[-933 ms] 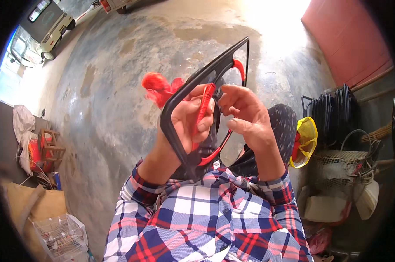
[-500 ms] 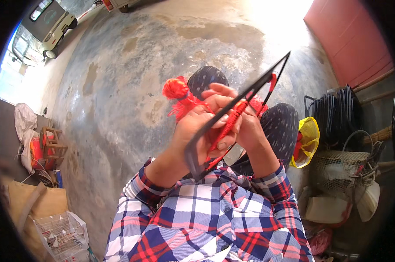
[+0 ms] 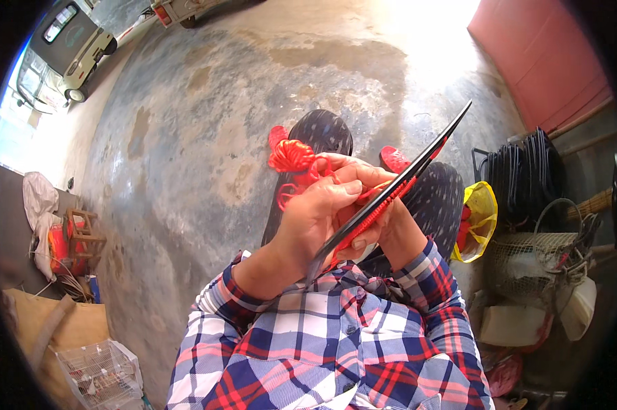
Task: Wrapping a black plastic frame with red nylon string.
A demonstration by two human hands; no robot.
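Note:
A slim black frame (image 3: pixel 423 164) slants across both my hands, edge-on, its far tip up to the right. Red cord is wound in tight turns (image 3: pixel 388 208) along one of its bars. My left hand (image 3: pixel 312 215) is closed, thumb and fingers pinching loose red cord beside the frame. From that cord a bundled red hank (image 3: pixel 291 156) hangs out past the fingers, over my left knee. Behind the bar, my right hand (image 3: pixel 394 229) is closed around the wound part; the frame covers some of its fingers.
Several black frames (image 3: pixel 527 167) stand stacked at the right. Near them are a yellow bag (image 3: pixel 482 222) and a wire mesh basket (image 3: pixel 530 263). A white wire cage (image 3: pixel 100 372) and a wooden stool (image 3: pixel 85 232) are at left. A small vehicle (image 3: pixel 69 51) stands far left.
The frame has turned from showing its open loop to nearly edge-on. The red hank has shifted right and down, and the left fingers have closed nearer the bar.

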